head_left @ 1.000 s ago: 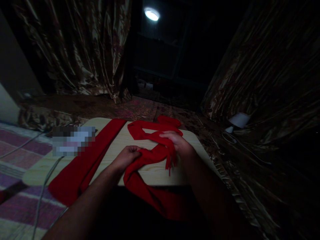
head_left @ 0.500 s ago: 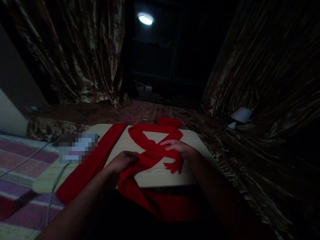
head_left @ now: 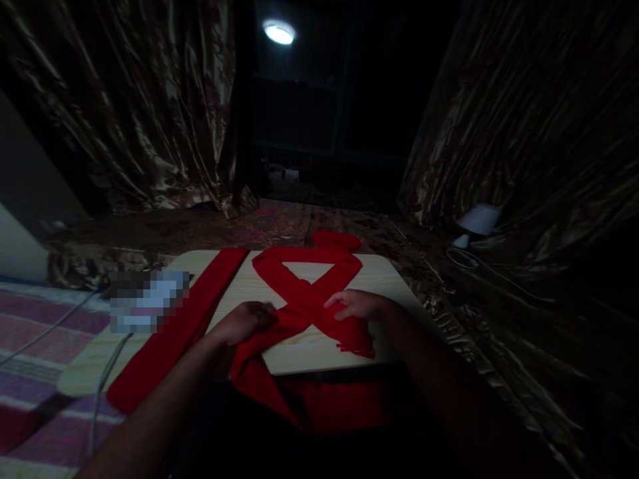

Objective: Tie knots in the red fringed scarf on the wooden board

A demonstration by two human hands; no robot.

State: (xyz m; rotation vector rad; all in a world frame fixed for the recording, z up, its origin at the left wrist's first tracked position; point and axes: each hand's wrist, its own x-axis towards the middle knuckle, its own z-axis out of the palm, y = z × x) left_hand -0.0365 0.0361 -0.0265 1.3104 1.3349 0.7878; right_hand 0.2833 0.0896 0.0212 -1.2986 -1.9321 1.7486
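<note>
Pinching the red scarf (head_left: 304, 303) with the left hand (head_left: 242, 322) and touching near its fringed end (head_left: 357, 347) with the right hand (head_left: 363, 305) (gripping or merely resting, cannot tell), could skew the loop crossed on the wooden board (head_left: 299, 349) by tugging the slack past the near edge.

a pale wooden table top (head_left: 299, 351) with round corners has a red scarf (head_left: 294, 320) on it, crossed between the left hand (head_left: 244, 320) and the right hand (head_left: 358, 305). a long red cloth strip (head_left: 174, 339) lies left of the left hand, beside a blurred-out thing (head_left: 148, 301).
</note>
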